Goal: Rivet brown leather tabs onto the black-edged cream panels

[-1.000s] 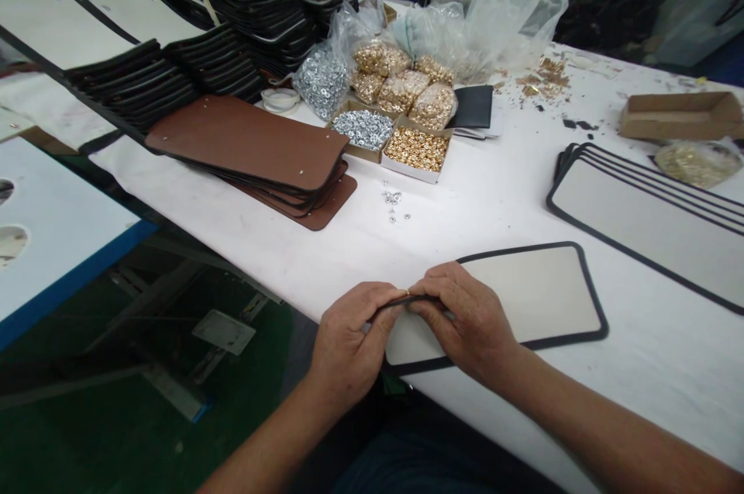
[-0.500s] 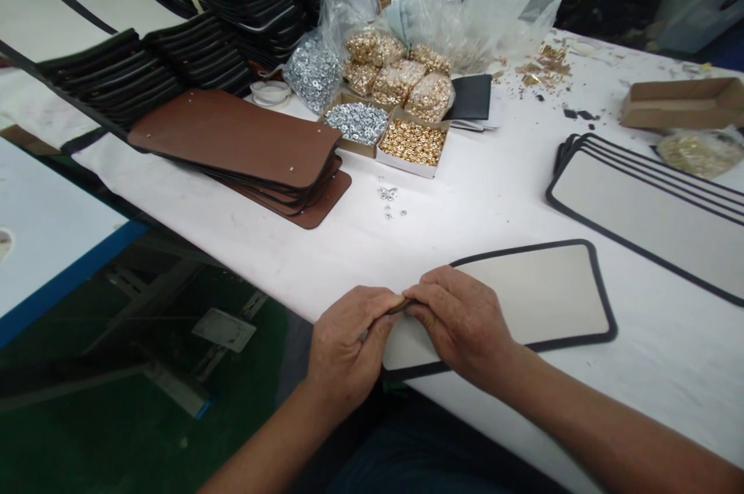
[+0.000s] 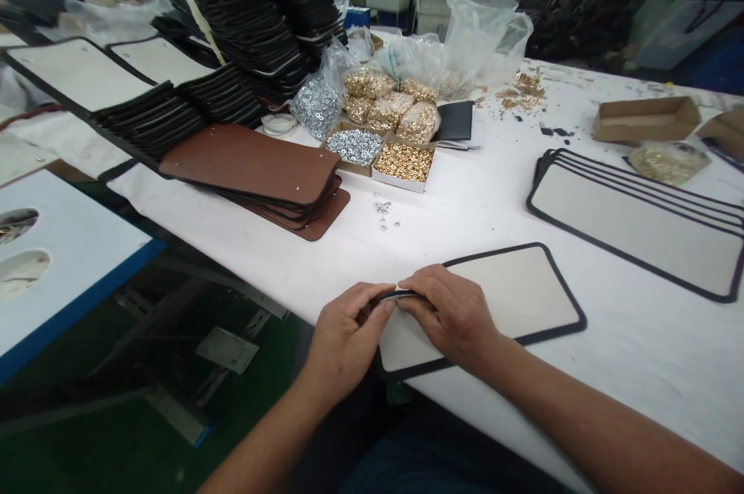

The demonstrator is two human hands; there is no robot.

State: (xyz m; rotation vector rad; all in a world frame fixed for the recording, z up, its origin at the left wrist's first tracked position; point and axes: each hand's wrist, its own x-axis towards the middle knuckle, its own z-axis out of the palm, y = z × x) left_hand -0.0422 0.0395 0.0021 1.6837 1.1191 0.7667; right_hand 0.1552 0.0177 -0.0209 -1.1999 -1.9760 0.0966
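A cream rectangular panel with black edging lies at the front edge of the table, its near left part reaching under my hands. My left hand pinches the panel's dark left edge between thumb and fingers. Right beside it, my right hand grips the same edge, thumb below and fingers above. Between the two hands the edge is raised and slightly bowed. Several small silver rivet-like pieces lie loose on the table beyond my hands.
Brown panels are stacked at left, before tall black stacks. Boxes of silver pieces and gold pieces stand in the middle, with filled bags behind. More black-edged panels lie at right, near a cardboard tray.
The camera view has tilted up, showing more background. Both hands stay on the panel's edge; the grip has shifted slightly, and more of the dark edge shows between the fingers.
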